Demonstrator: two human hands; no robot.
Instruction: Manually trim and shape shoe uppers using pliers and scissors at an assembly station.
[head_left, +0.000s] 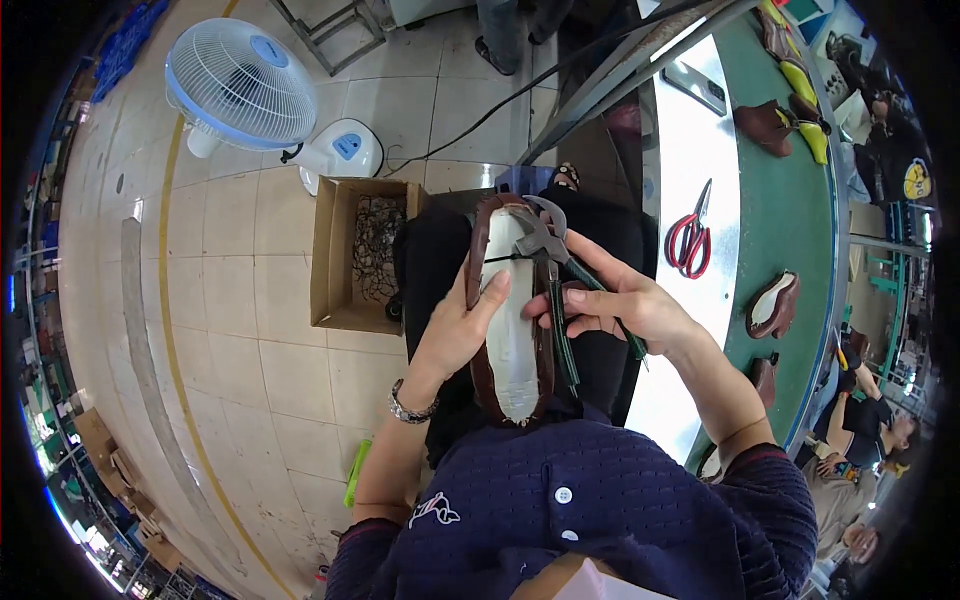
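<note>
A brown leather shoe upper (483,380) lies sole side up over my lap, its edge folded around a long white insole (515,345). My left hand (455,330) grips its left side, with the thumb pressed on the insole. My right hand (640,305) is closed around the dark green handles of lasting pincers (540,238). Their metal head rests over the upper part of the shoe, near its right edge. A thin dark strand crosses the insole beside the pincers' head. Whether the jaws bite the leather cannot be made out.
At my right runs a green belt (780,220) with several brown shoe pieces. Red-handled scissors (690,245) and a phone (695,88) lie on the white ledge (650,400). A cardboard box (335,260) of dark scraps stands left, below a fan (240,85). People are at the right edge.
</note>
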